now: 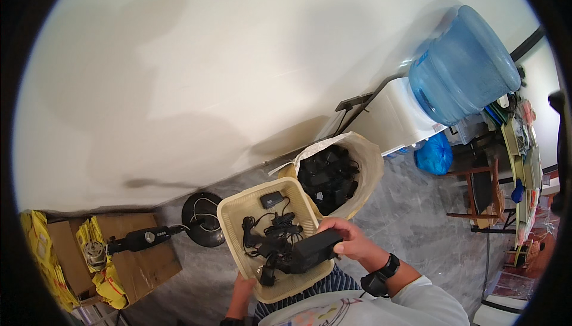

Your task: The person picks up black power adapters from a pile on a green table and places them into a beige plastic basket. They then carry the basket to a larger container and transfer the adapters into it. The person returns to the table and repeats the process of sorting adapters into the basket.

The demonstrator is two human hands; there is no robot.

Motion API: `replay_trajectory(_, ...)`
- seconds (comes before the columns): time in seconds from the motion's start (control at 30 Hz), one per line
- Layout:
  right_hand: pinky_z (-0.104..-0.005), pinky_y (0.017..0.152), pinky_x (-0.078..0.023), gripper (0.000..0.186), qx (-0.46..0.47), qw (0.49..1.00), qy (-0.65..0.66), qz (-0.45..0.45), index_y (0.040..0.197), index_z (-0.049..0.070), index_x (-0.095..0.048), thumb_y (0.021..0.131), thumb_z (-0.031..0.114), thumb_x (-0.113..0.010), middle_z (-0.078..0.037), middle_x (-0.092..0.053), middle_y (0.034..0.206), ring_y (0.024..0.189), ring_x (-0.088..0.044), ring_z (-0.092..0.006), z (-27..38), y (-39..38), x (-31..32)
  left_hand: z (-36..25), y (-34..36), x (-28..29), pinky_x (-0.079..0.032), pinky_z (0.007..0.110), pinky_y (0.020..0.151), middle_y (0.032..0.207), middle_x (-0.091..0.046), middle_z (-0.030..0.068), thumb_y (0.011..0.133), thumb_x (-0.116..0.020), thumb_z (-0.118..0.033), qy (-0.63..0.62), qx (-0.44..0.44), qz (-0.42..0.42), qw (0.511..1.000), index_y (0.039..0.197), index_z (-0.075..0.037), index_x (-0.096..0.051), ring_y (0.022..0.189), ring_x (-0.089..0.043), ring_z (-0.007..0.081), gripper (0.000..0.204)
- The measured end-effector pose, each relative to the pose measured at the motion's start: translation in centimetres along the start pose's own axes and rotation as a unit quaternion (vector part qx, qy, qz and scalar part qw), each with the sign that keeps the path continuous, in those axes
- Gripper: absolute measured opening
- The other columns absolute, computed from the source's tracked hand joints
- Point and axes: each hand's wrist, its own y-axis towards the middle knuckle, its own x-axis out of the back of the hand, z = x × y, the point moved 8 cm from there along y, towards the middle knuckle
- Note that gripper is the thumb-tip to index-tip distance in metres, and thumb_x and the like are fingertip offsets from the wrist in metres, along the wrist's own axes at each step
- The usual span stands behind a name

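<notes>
My right hand (353, 242) grips a black power adapter (317, 250), a boxy brick, over the right side of a cream plastic basket (230, 219). At the basket's near left corner, my left hand (241, 295) holds its side; some of those fingers are hidden behind the wall. Inside the basket lie tangled black cables (280, 226) and a smaller black adapter (272, 199). Just beyond it stands a white woven sack (370, 162), its mouth wide, filled with many black adapters and cords (328, 177).
Left of the basket are a round black base (202, 219) with a pole and a cardboard box (140, 266) with yellow packets. A water dispenser (396, 114) with a blue bottle (462, 70) stands by the wall, near a blue bag (435, 153). Farther right is a wooden chair (485, 192).
</notes>
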Motion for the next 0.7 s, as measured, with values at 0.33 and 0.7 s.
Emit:
replay_trajectory(0.33,-0.0228,0.075,-0.043,0.048,0.05,0.997,0.005,-0.06,0.112,0.006,-0.051,0.072,0.025,-0.072,0.0,-0.056,0.103,0.09,-0.052,-0.0082,1.5,-0.9,2.3,-0.8,0.2,-1.2,-0.046,0.031,0.079,0.105,-0.058,0.0102,0.064,-0.046,0.001,-0.054,-0.066,0.016,0.996,0.122,0.005,-0.046,0.092,-0.058,0.0243,0.058)
replay_trajectory(0.7,-0.0274,0.077,-0.047,0.037,-0.083,0.989,-0.112,-0.055,0.11,0.005,-0.051,0.078,0.014,-0.068,-0.002,-0.055,0.098,0.089,-0.054,-0.0113,-2.7,0.4,4.0,-1.4,0.0,-1.4,-0.046,0.029,0.078,0.104,-0.058,0.0094,0.065,-0.045,0.002,-0.044,-0.064,0.007,0.997,0.121,0.005,-0.047,0.091,-0.058,0.0227,0.057)
